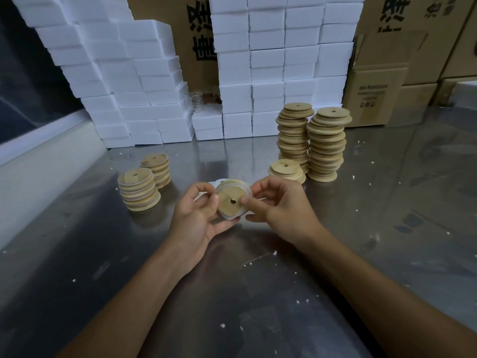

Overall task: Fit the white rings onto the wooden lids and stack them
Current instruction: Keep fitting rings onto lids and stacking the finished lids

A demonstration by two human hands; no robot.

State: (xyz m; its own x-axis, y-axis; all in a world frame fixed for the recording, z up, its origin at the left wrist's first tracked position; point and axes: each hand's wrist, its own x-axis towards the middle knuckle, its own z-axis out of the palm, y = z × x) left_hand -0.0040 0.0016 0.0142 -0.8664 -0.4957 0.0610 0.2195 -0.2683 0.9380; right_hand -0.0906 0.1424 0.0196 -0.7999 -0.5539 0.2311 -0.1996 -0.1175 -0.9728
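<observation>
A wooden lid is gripped between the left hand and right hand, apparently with a white ring half seated.

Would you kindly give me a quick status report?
Both hands, left and right, holding one wooden lid. White ring going on. Nothing in the way.

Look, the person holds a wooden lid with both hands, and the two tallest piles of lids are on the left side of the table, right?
Not quite. The left hand and right hand do hold the wooden lid, but the head view shows the two tallest piles on the right side of the table. The shorter piles stand on the left.
</observation>
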